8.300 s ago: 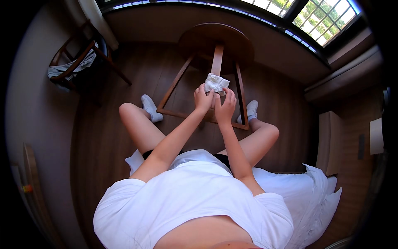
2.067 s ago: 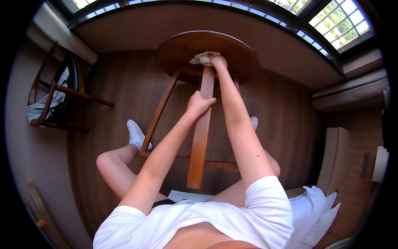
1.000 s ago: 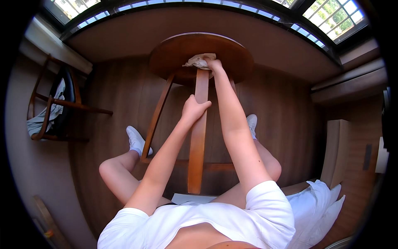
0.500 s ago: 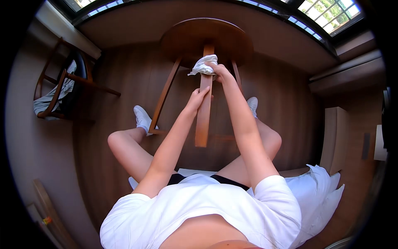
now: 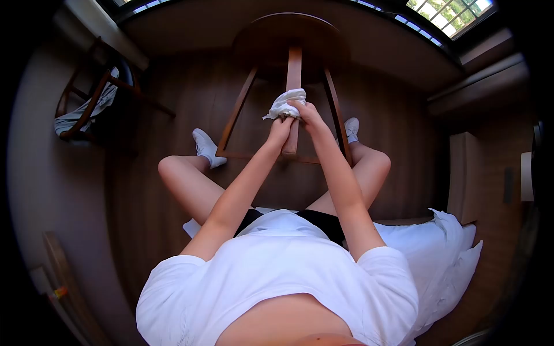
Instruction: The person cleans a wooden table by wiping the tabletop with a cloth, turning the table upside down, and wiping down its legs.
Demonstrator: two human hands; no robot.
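we're right on the leg here: a white, crumpled fabric cloth (image 5: 280, 108) is folded over the long, straight, brown wooden leg (image 5: 294, 69), near the free end that points toward us. our right hand (image 5: 312, 115) is closed on the cloth at the leg's right edge. our left hand (image 5: 279, 132) grips the leg from its left side, just below the cloth, though we can't see its fingers underneath. beyond, the round, dark-brown wooden tabletop (image 5: 271, 37) turns its underside to us.

for a clean pass, we judge, the cloth should lie snug over the broad face and both edges, pressed evenly, with strokes running lengthwise rather than across. loose folds are best tucked in so nothing snags, and our left hand does most good bracing the leg, clear of the cloth's path.
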